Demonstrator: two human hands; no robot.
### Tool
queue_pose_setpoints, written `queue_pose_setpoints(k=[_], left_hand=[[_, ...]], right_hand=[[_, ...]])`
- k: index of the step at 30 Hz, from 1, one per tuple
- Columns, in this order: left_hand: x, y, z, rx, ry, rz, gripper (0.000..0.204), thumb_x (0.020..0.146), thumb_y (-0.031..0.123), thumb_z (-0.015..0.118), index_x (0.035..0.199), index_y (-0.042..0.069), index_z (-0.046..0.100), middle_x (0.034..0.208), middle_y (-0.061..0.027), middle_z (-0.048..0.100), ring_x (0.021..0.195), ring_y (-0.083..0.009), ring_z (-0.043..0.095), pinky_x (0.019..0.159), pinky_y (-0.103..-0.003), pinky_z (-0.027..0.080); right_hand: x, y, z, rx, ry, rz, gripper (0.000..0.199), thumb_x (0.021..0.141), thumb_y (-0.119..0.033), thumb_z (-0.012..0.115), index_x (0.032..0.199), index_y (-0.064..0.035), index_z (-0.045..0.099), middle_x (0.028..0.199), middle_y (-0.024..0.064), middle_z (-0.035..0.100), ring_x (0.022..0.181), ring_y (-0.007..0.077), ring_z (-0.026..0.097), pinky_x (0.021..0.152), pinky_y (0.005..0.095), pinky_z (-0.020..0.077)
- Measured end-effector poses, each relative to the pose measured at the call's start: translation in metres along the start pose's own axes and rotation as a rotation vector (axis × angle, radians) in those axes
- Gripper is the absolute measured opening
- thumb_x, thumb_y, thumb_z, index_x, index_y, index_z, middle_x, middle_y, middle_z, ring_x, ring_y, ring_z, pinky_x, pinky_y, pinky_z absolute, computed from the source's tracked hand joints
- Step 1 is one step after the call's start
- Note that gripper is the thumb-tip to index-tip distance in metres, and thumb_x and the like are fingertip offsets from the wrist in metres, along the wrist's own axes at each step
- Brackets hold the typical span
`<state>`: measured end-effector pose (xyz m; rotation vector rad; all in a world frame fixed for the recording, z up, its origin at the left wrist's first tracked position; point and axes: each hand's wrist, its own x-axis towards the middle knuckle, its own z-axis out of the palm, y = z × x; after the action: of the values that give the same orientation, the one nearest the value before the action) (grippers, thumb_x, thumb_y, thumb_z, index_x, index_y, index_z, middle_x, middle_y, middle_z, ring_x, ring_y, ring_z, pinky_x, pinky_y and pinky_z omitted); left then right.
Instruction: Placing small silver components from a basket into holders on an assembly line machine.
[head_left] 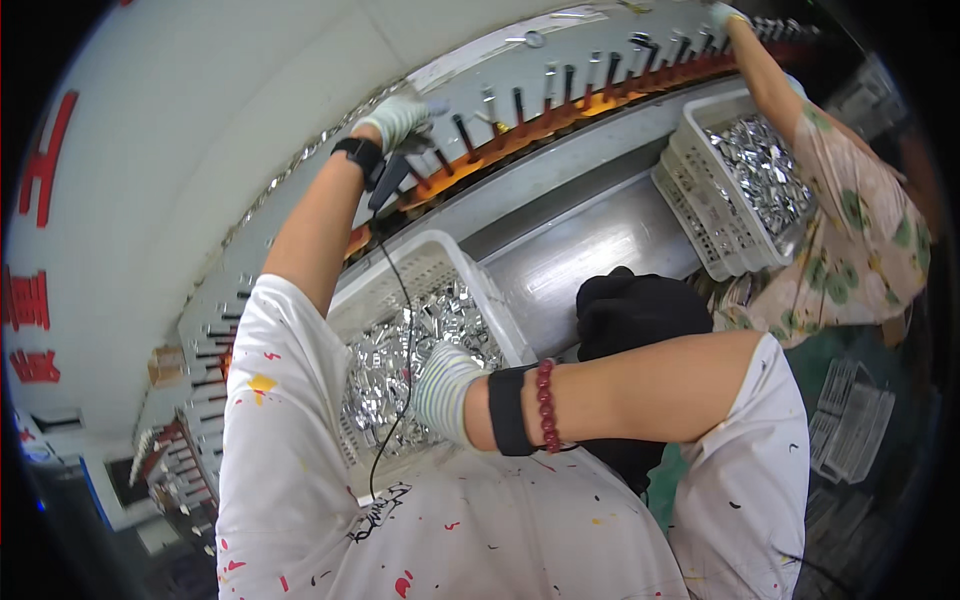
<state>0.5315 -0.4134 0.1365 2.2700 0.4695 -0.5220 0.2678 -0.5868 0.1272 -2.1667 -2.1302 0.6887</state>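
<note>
Metal pieces (455, 312): small, shiny silver, jumbled in near white basket (492, 300). Right hand (447, 393) among them, left hand (397, 118) far left; can't tell either grip.

The gloved left hand (398, 118) is up by a row of sticks (463, 138). The gloved right hand (447, 390) is down at the shiny metal bits (375, 360) in a white basket (508, 322). Another person (768, 92), in a flowery top (862, 235), is beside a second basket (690, 185).

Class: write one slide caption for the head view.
Gloved left hand by an orange rail, gloved right hand at a basket of metal pieces.
</note>
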Motion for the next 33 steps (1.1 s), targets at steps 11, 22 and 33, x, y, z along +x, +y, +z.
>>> queue_pose_setpoints(k=[11,22,33], left_hand=[[-0.146,-0.105,0.043,0.514,0.384,0.844,0.016,0.080,0.017,0.064,0.093,0.008,0.067,0.089,-0.0133,0.066,0.082,-0.0306,0.064,0.072,-0.037,0.051],[-0.133,-0.209,0.035,0.830,0.427,0.141,0.049,0.094,0.041,0.032,0.094,0.005,0.066,0.091,-0.0230,0.064,0.086,-0.0364,0.062,0.080,-0.044,0.047],[-0.102,-0.010,0.027,0.188,0.329,0.715,0.031,0.089,0.031,0.056,0.095,0.003,0.067,0.077,-0.0023,0.067,0.069,-0.0100,0.057,0.066,-0.029,0.048]], right_hand=[[0.017,-0.002,0.012,0.020,-0.087,-0.030,0.031,0.084,-0.022,0.057,0.115,-0.0196,0.061,0.121,0.0016,0.058,0.098,0.0256,0.060,0.074,0.0403,0.0499],[-0.042,0.030,-0.029,0.046,0.319,-0.208,0.011,0.062,-0.012,0.062,0.067,-0.0039,0.067,0.066,0.0142,0.064,0.061,0.0302,0.064,0.056,0.0398,0.0511],[-0.003,0.074,0.015,0.248,0.549,-0.258,0.015,0.068,-0.014,0.061,0.075,-0.0032,0.069,0.074,0.0176,0.065,0.069,0.0337,0.064,0.062,0.0417,0.0516]])
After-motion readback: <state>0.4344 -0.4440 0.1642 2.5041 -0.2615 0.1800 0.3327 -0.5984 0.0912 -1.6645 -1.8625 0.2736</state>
